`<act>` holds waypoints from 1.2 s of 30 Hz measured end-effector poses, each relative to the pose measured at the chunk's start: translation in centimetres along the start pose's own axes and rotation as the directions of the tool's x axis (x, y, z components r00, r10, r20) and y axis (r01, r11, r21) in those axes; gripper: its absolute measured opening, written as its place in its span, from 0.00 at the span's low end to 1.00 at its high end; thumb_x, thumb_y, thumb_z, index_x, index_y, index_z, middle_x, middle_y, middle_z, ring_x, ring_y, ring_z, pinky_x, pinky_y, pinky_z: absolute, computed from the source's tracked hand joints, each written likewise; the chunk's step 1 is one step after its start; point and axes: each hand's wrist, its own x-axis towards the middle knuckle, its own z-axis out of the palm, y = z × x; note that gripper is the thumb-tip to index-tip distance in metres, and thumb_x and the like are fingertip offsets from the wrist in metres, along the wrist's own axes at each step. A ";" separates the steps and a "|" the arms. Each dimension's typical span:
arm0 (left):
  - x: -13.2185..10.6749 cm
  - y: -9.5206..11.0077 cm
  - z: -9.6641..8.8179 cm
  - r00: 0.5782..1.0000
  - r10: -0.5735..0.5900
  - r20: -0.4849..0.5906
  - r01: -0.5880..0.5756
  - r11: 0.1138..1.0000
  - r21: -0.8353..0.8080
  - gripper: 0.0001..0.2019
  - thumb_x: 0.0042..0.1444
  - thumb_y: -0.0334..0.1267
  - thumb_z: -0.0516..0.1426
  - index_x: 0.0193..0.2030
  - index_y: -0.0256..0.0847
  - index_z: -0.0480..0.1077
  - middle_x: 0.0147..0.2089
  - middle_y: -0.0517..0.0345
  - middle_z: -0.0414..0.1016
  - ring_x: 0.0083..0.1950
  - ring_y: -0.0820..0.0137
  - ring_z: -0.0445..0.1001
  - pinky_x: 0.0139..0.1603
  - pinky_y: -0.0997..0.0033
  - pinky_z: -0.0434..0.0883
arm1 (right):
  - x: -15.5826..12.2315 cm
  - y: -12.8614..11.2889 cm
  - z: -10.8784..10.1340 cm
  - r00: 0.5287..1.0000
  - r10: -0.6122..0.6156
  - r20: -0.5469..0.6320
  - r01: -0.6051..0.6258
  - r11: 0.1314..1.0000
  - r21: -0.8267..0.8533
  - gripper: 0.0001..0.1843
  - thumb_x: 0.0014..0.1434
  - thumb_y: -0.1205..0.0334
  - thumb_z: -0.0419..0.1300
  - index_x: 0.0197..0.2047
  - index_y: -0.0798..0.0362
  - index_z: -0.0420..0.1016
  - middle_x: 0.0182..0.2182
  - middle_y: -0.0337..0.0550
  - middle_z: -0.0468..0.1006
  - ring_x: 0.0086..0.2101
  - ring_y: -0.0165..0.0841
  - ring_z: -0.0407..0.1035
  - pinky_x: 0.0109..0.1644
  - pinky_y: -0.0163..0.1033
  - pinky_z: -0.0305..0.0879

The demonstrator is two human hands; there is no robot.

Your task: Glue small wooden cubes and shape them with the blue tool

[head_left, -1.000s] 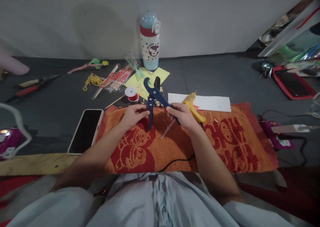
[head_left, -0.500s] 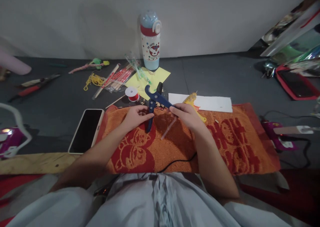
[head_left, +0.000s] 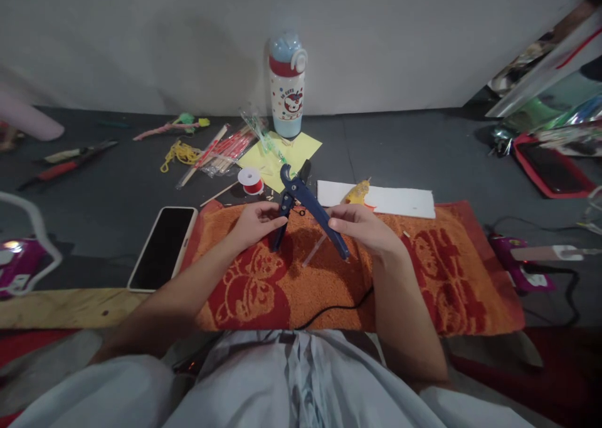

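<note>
Between my hands a dark blue hand tool, by its hooked jaw a pipe cutter [head_left: 308, 199], is held above the orange towel, its two handles spread apart. My left hand [head_left: 256, 224] has its thumb and fingers closed on the shorter left handle. On the right, my right hand [head_left: 360, 227] pinches the longer handle, whose end points down towards me. Beneath the tool lies a clear glue stick [head_left: 314, 251]. A yellow glue gun [head_left: 358, 192] is just behind my right hand, partly hidden by it.
An orange and red towel [head_left: 329, 302] covers the near desk, a phone [head_left: 162, 249] beside it. Behind are a red ribbon spool [head_left: 251, 181], yellow paper [head_left: 305, 144], a tall bottle [head_left: 288, 89] and a white strip [head_left: 399, 201]. A black cable [head_left: 336, 304] crosses the towel.
The pipe cutter's right handle has swung down towards me and shows its full length. My right hand has shifted right and now holds it partway along. My left hand keeps its grip.
</note>
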 end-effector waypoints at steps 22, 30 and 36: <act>-0.7 0.6 0.8 0.996 0.063 -0.060 -0.072 0.983 -0.168 0.22 0.32 0.50 0.71 0.30 0.36 0.74 0.30 0.56 0.78 0.32 0.71 0.74 0.37 0.70 0.71 | 1.9 2.6 3.7 0.955 0.018 0.298 -0.136 0.915 0.381 0.34 0.44 0.37 0.67 0.47 0.53 0.75 0.46 0.49 0.78 0.50 0.40 0.71 0.61 0.48 0.61; -0.7 0.6 0.8 0.996 0.072 0.057 -0.064 0.989 -0.133 0.21 0.36 0.50 0.70 0.32 0.36 0.75 0.32 0.57 0.78 0.34 0.70 0.74 0.41 0.70 0.71 | 1.7 2.8 3.7 0.956 0.028 0.293 -0.145 0.912 0.385 0.34 0.43 0.36 0.67 0.45 0.54 0.75 0.44 0.49 0.79 0.48 0.41 0.72 0.59 0.48 0.63; -0.6 0.5 0.9 0.992 0.075 0.101 -0.060 0.988 -0.143 0.20 0.40 0.51 0.68 0.33 0.36 0.75 0.32 0.58 0.77 0.33 0.71 0.72 0.39 0.71 0.69 | 1.9 3.2 4.1 0.963 0.095 0.253 -0.204 0.871 0.448 0.37 0.40 0.35 0.68 0.46 0.53 0.74 0.43 0.50 0.79 0.47 0.42 0.73 0.55 0.49 0.68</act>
